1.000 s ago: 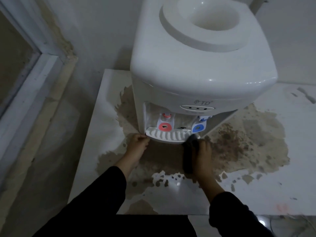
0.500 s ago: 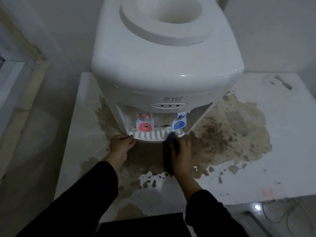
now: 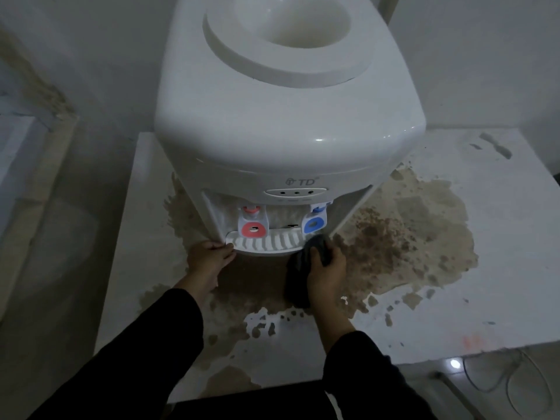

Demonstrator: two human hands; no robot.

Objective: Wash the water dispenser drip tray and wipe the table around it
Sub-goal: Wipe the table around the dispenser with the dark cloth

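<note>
A white water dispenser [image 3: 288,122] stands on a white table [image 3: 454,298] with a wide brown stain [image 3: 403,237]. Its slotted white drip tray [image 3: 266,242] sits at the bottom of the front recess, under a red tap [image 3: 254,228] and a blue tap [image 3: 313,224]. My left hand [image 3: 207,260] grips the tray's left end with curled fingers. My right hand [image 3: 325,271] holds a dark cloth [image 3: 298,277] against the tray's right end, and the cloth hangs down over the table.
A wall runs behind the dispenser and along the left. The floor [image 3: 60,237] lies left of the table. A cable [image 3: 515,386] loops on the floor below the table's front right edge. The table's front edge is near my sleeves.
The view has shifted, so the dispenser now sits more centred. Both hands keep their places at the tray's two ends; the tray has not visibly moved.
</note>
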